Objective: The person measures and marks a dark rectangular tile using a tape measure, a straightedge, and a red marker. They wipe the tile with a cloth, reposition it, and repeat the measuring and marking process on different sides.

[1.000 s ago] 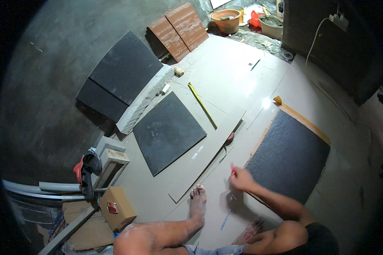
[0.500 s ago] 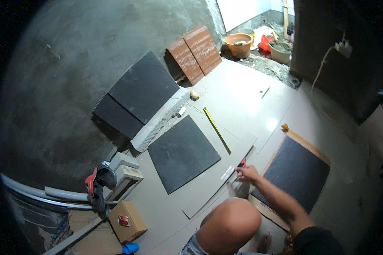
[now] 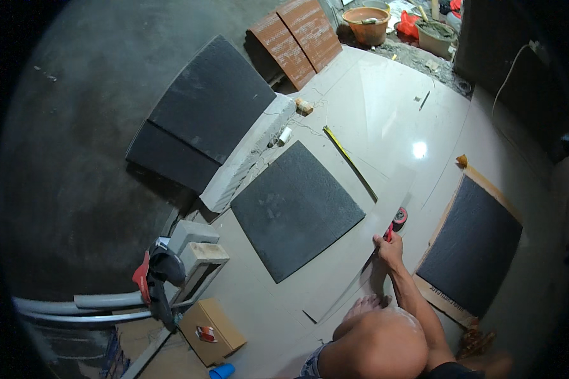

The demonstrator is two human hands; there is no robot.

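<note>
My right hand [image 3: 389, 248] is closed on a red-and-black tool with a round end [image 3: 399, 218], held low over the pale glossy floor [image 3: 335, 271]. The fingers cover part of the tool, so I cannot tell its exact kind. To the left of the hand lies a square dark-grey tile [image 3: 297, 211], flat on the floor. A thin yellow-and-black strip [image 3: 351, 164] rests beyond the hand, beside that tile. Another dark tile [image 3: 471, 246] lies to the right of the hand on a piece of cardboard [image 3: 446, 300]. My left hand is out of view.
Dark tiles [image 3: 212, 104] and reddish-brown tiles [image 3: 297, 41] lean at the wall. An orange basin [image 3: 365, 28] stands at the back. At the left are pale blocks [image 3: 202, 252], a cap [image 3: 164, 268], a cardboard box [image 3: 212, 331] and a blue cup [image 3: 222, 371].
My right hand has moved forward and slightly right in the view, with the round end of the tool now showing clearly. The view has also shifted, so the tiles sit elsewhere in it.
</note>
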